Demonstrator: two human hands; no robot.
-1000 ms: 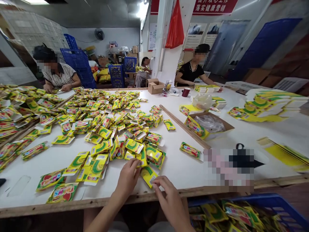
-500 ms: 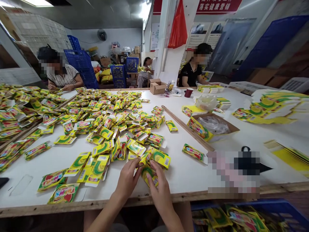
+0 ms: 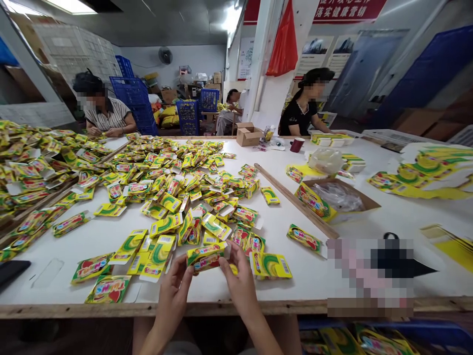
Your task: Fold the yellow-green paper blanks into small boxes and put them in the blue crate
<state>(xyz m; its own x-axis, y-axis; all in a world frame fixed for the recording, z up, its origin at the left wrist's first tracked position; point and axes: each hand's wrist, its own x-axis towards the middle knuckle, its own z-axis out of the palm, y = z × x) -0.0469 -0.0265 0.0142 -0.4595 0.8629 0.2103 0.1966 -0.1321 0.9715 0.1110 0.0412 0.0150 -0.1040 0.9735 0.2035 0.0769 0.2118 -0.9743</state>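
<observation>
A small yellow-and-green printed carton is held lengthwise just above the near edge of the table. My left hand grips its left end between thumb and fingers. At the other end, my right hand pinches the carton beside a pale raised end flap. Another carton lies flat just right of my right hand. Several flattened-looking cartons lie left of my hands, some with white flaps sticking out. Beyond my hands spreads a large heap of similar cartons.
A wooden strip divides the white table. Right of it stands an open box holding clear plastic. A blue crate with cartons sits below the table edge. Two people sit across the table.
Both hands have brought one carton up between them and turned it lengthwise. A carton by my right hand now lies farther right. The whole view has shifted slightly.
</observation>
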